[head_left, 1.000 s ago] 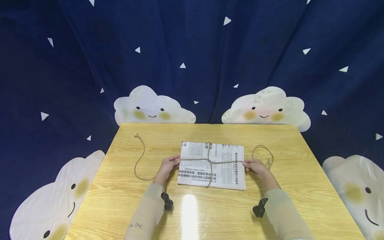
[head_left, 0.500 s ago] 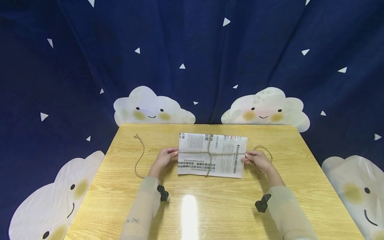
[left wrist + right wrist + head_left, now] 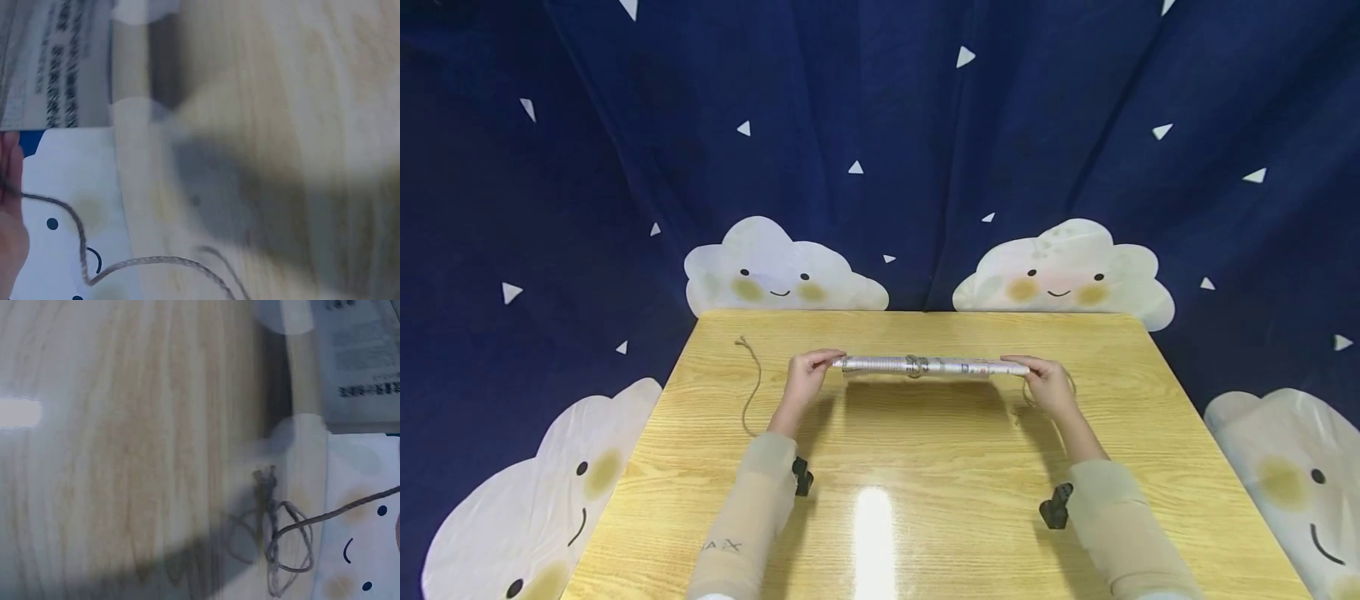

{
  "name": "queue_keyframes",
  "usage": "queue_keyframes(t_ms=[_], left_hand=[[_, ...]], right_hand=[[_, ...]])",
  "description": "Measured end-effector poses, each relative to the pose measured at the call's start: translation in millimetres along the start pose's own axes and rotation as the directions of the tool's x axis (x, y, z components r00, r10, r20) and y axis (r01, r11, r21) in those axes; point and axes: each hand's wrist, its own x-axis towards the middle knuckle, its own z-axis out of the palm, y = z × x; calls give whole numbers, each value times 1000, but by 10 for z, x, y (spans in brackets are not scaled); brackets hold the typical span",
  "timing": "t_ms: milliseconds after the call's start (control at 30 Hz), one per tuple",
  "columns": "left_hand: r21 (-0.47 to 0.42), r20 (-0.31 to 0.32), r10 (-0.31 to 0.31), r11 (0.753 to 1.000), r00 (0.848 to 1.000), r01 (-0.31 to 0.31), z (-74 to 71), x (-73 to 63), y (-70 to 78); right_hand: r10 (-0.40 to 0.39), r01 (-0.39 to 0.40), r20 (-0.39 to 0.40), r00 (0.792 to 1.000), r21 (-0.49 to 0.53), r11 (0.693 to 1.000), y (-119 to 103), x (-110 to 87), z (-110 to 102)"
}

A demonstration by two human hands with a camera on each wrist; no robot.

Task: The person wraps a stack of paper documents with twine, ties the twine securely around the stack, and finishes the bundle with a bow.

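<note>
A folded stack of newspapers (image 3: 880, 364), tied crosswise with thin brown twine (image 3: 916, 365), is held edge-on above the table, its shadow beneath it. My left hand (image 3: 806, 379) grips its left end and my right hand (image 3: 1051, 385) its right end. In the left wrist view the printed face of the newspapers (image 3: 56, 69) shows, and a length of twine (image 3: 156, 260) trails from the left hand (image 3: 10, 219). A looped tail of twine (image 3: 337, 512) hangs on the right side in the right wrist view, where almost all of the hand is out of frame.
The wooden table (image 3: 940, 467) carries a bright glare strip near its front. A twine tail (image 3: 752, 387) lies at its left. Behind hangs a dark blue curtain (image 3: 820, 183) printed with white clouds and triangles. A small black device (image 3: 1056, 507) sits at the right cuff.
Both hands have lifted the newspaper stack off the table and away from me, tipping it from face-up to edge-on. The twine tails have shifted along with it.
</note>
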Motion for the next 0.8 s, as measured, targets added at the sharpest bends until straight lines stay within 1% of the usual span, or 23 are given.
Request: queue_keyframes(t_ms=[33,67,100,133,167,200,233,267,300,333,367,433,500,567,600,667,733,800], left_hand=[[27,-16,57,998,998,-57,10,-8,-22],[70,-32,127,990,991,-124,26,-17,-76],[109,-39,191,976,981,-186,42,-22,-148],[143,-43,242,962,969,-234,60,-29,-223],[183,-43,282,945,958,-270,78,-39,-295],[220,-33,312,929,949,-298,88,-67,-321],[255,-15,335,912,942,-320,96,-98,-348],[284,8,343,900,939,-331,102,-133,-378],[310,37,336,891,941,-331,106,-171,-404],[336,71,315,886,946,-320,110,-213,-430],[363,106,286,880,952,-305,114,-250,-451],[411,176,202,874,963,-259,123,-319,-484],[469,234,131,853,963,-230,136,-371,-506],[521,277,84,824,957,-223,156,-401,-529],[543,291,70,809,954,-224,167,-414,-541],[590,308,56,772,950,-237,195,-428,-566],[622,320,51,742,946,-250,229,-436,-583],[638,318,38,731,947,-243,265,-442,-585]], right_hand=[[-64,63,-34,997,-17,998,13,0,21],[-126,125,-62,990,-28,992,32,-2,40],[-178,175,-81,981,-45,984,59,-3,60],[-213,208,-92,973,-56,977,84,-6,85],[-248,244,-102,963,-53,968,114,-14,109],[-270,267,-104,957,-42,963,144,-25,133],[-266,262,-100,959,-44,964,167,-44,154],[-251,248,-90,964,-46,968,194,-67,171],[-230,227,-74,970,-54,972,222,-96,186],[-206,202,-59,977,-64,977,252,-126,199],[-186,183,-41,982,-75,980,280,-158,209],[-144,143,1,990,-119,983,345,-220,225],[-123,128,39,992,-166,978,403,-269,239],[-130,143,74,989,-220,965,448,-297,254],[-136,155,91,986,-240,958,470,-306,262],[-145,175,123,982,-285,942,504,-318,271],[-147,193,161,976,-330,924,533,-326,275],[-130,194,193,973,-367,910,551,-335,277]])
